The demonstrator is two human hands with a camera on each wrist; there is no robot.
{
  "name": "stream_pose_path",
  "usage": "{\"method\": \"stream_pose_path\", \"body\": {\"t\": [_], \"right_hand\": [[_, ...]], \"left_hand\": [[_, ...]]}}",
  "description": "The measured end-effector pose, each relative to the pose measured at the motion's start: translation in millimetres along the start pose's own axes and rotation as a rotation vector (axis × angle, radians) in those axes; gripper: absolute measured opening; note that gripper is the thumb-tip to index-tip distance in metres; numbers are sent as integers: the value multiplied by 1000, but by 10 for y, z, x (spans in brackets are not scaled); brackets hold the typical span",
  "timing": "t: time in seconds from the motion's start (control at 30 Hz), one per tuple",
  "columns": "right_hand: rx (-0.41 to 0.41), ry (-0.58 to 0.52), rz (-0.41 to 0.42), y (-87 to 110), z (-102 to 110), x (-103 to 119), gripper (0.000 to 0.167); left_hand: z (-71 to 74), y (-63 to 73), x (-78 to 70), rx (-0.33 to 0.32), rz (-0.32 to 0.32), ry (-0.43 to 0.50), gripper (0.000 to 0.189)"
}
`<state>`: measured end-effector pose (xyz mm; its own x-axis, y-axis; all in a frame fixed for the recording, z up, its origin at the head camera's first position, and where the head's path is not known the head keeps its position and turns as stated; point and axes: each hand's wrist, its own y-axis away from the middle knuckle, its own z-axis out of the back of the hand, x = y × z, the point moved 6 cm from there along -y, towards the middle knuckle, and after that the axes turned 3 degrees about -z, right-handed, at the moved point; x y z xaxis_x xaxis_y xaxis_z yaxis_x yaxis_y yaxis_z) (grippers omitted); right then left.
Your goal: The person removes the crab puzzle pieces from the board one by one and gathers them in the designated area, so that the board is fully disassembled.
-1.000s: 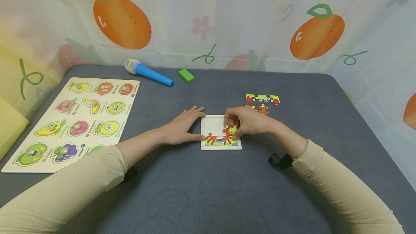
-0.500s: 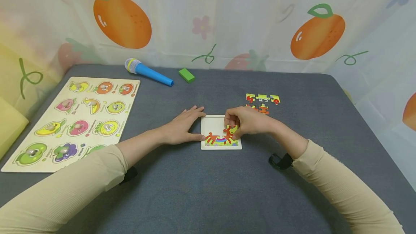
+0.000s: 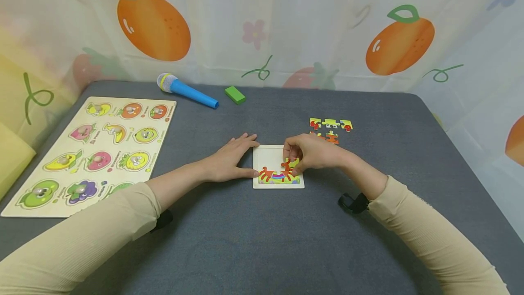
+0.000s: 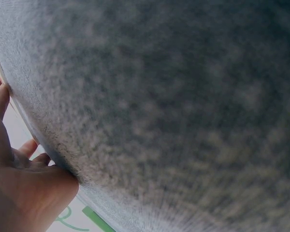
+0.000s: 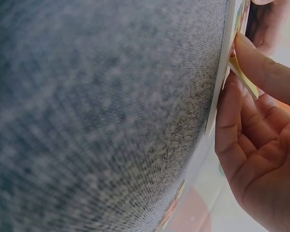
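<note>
A small square jigsaw tray (image 3: 268, 155) lies in the middle of the table. Its lower part holds joined jigsaw pieces (image 3: 278, 177) with a red animal figure and a rainbow band. My right hand (image 3: 318, 151) pinches a yellow-and-red jigsaw piece (image 3: 292, 162) over the tray's right side. In the right wrist view this piece sits tilted between thumb and fingers, one end down at the tray. My left hand (image 3: 229, 162) rests on the table at the tray's left, thumb and fingertips touching its edge. The left wrist view shows that hand (image 4: 24, 188) only partly.
Several loose jigsaw pieces (image 3: 330, 124) lie behind the right hand, some partly hidden by it. A large wooden fruit puzzle board (image 3: 116, 149) is at the left. At the back lie a blue toy microphone (image 3: 192, 94) and a green block (image 3: 235, 95), before a fruit-print curtain (image 3: 303, 22).
Between the first two frames the right hand and its piece shift very slightly to the right. The left hand stays at the tray's edge.
</note>
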<state>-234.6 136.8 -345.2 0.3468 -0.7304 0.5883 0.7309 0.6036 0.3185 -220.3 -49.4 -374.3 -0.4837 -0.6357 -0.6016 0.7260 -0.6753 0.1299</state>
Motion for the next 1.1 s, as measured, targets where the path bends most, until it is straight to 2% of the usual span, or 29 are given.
{"method": "stream_pose_path", "body": {"t": [0.43,1.1], "right_hand": [[-1,-20,4,-3,-11,-4,32],[-20,9,-1,21,15,8,23]], "left_hand": [[1,2,5,-1,0,1,76],[-6,0,7,-1,4,-2,76]]}}
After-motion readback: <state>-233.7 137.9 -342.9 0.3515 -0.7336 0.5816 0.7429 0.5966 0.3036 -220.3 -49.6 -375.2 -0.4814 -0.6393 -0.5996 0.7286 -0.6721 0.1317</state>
